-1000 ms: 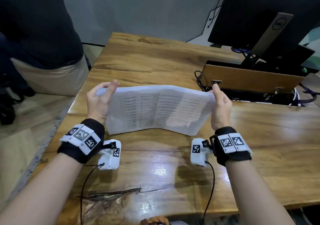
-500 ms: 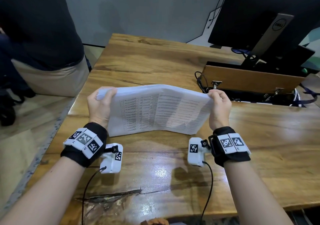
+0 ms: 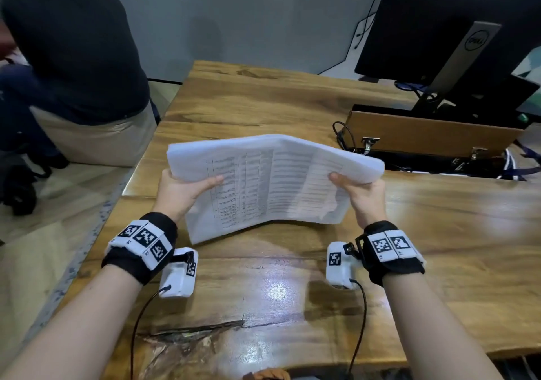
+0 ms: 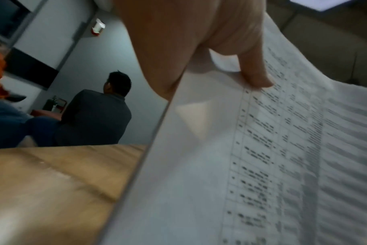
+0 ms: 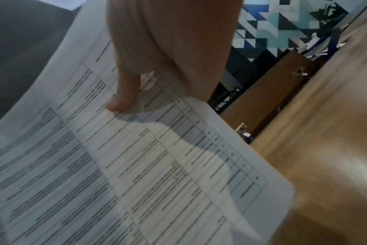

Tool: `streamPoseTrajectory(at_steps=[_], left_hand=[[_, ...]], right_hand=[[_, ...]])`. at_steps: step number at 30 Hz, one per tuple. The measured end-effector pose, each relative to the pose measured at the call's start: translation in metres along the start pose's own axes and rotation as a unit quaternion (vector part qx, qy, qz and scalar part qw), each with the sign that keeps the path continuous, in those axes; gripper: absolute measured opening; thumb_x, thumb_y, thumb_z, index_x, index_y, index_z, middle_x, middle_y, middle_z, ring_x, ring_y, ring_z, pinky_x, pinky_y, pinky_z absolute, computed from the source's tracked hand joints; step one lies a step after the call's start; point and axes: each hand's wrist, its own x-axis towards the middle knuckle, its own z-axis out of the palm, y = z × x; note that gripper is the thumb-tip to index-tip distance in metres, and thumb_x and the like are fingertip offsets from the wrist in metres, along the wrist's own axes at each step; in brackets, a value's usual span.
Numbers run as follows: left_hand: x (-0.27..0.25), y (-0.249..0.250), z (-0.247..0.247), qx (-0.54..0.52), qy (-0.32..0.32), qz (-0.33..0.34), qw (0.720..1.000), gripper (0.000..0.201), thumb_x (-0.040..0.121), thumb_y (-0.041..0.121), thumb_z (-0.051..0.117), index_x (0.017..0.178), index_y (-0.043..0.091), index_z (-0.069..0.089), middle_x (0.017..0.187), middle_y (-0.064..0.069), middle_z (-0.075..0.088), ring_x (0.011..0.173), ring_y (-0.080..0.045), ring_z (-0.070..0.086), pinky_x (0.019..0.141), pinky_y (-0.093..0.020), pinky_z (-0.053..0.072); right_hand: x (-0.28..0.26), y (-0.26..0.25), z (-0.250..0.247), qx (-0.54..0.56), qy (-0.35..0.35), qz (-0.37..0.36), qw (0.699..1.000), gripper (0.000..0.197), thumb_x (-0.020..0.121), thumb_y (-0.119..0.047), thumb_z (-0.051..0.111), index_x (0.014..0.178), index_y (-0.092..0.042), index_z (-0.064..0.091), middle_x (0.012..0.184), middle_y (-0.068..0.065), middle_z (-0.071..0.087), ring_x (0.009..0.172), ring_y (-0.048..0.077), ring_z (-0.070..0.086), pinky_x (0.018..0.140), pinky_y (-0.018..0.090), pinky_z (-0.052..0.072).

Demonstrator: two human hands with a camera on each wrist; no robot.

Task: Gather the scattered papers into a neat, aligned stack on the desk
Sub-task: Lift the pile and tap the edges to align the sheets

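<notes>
A stack of white printed papers (image 3: 272, 183) with tables on the top sheet is held over the wooden desk (image 3: 292, 291), arched along a central ridge. My left hand (image 3: 187, 189) grips its left edge, thumb lying on the top sheet and fingers hidden underneath. My right hand (image 3: 357, 192) grips the right edge the same way. The stack's near edge hangs just above or on the desk; I cannot tell which. The left wrist view has the thumb (image 4: 256, 73) pressed on the papers (image 4: 262, 157). In the right wrist view the thumb (image 5: 124, 97) pinches the papers (image 5: 136, 165).
A wooden cable box (image 3: 430, 136) with an open slot and cables sits at the back right, below a dark monitor (image 3: 450, 22) on its stand. A person in a dark top (image 3: 79, 57) sits beyond the desk's left edge.
Both hands shifted from the stack's upper corners to its side edges, thumbs now on the top sheet. The stack tipped back toward me and lifted slightly.
</notes>
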Motion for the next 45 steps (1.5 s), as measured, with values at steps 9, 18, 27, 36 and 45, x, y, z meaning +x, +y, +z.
streamPoseTrajectory(at_steps=[9,18,27,36,45], left_hand=[[-0.012,-0.017,0.004,-0.003,-0.065,-0.057,0.996,0.039,0.065,-0.001,0.078,0.097,0.016,0.063,0.086,0.011,0.068,0.078,0.006,0.064,0.083,-0.021,0.049],[-0.017,-0.023,0.002,0.007,-0.044,-0.07,0.997,0.034,0.063,0.002,0.079,0.086,0.022,0.066,0.076,0.014,0.074,0.078,0.003,0.068,0.077,-0.02,0.054],[-0.025,-0.029,0.006,-0.029,-0.045,-0.088,0.995,0.034,0.07,-0.003,0.073,0.096,0.017,0.064,0.089,0.009,0.068,0.082,-0.001,0.065,0.088,-0.03,0.049],[-0.014,-0.007,0.011,-0.123,0.016,-0.062,0.99,0.017,0.081,0.003,0.066,0.087,0.019,0.065,0.075,0.011,0.075,0.071,-0.002,0.072,0.065,-0.021,0.058],[-0.022,-0.01,0.063,-0.254,-0.018,-0.148,0.956,0.035,0.086,0.007,0.059,0.121,0.009,0.055,0.129,-0.013,0.06,0.116,-0.028,0.059,0.099,-0.044,0.048]], right_hand=[[-0.011,0.022,-0.023,-0.034,-0.032,0.046,0.998,0.033,0.066,0.007,0.076,0.09,-0.013,0.067,0.098,0.008,0.07,0.086,0.016,0.069,0.082,0.037,0.056],[-0.009,0.033,-0.03,-0.021,-0.044,0.042,0.998,0.037,0.066,0.008,0.076,0.093,-0.014,0.066,0.104,0.01,0.07,0.096,0.022,0.067,0.079,0.032,0.058],[-0.009,0.04,-0.025,-0.044,-0.052,0.072,0.995,0.033,0.066,0.006,0.077,0.09,-0.015,0.068,0.1,0.007,0.07,0.093,0.018,0.067,0.083,0.034,0.055],[0.006,0.023,-0.035,0.069,-0.013,0.158,0.985,0.024,0.072,-0.001,0.072,0.093,-0.006,0.061,0.087,0.005,0.07,0.072,0.014,0.07,0.06,0.023,0.06],[-0.009,0.017,0.047,0.243,-0.092,0.156,0.953,0.064,0.054,-0.013,0.079,0.114,-0.005,0.059,0.107,0.007,0.072,0.095,0.02,0.07,0.081,0.038,0.059]])
